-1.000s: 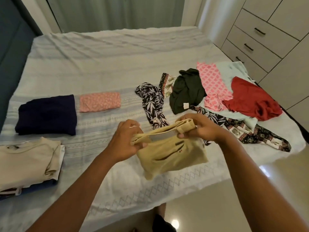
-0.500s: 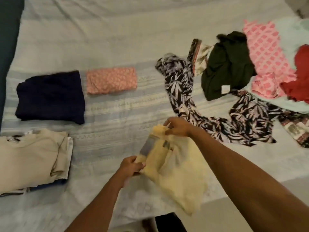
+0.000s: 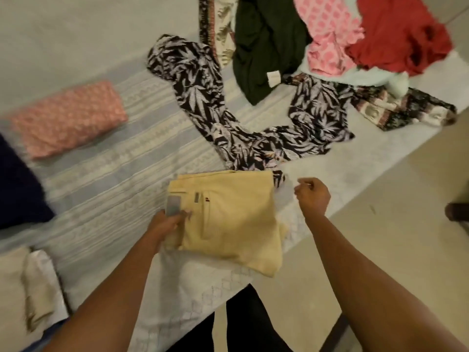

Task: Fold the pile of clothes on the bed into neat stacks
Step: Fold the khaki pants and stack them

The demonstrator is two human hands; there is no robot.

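A folded pale-yellow pair of cotton shorts [image 3: 228, 219] lies flat at the near edge of the bed's pale patterned bedspread [image 3: 121, 174], its lower corner hanging past the edge. The left hand [image 3: 166, 228] has its fingers clamped on the shorts' waistband side, while the right hand [image 3: 313, 196] hovers just beside the shorts' far corner, fingers loosely curled together on nothing. Beyond lies a black-and-white leaf-print garment [image 3: 228, 118] touching the shorts, then a dark green top [image 3: 264, 47], pink patterned cloth [image 3: 327, 36] and red garment [image 3: 396, 34]; a folded pink piece [image 3: 68, 118] sits to the left.

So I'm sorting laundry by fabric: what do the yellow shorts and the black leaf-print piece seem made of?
Yellow shorts: probably matte cotton twill; they hold a stiff, flat fold, with a stitched pocket. Black leaf-print piece: likely thin rayon or similar; it lies limp and twisted. Neither is certain.
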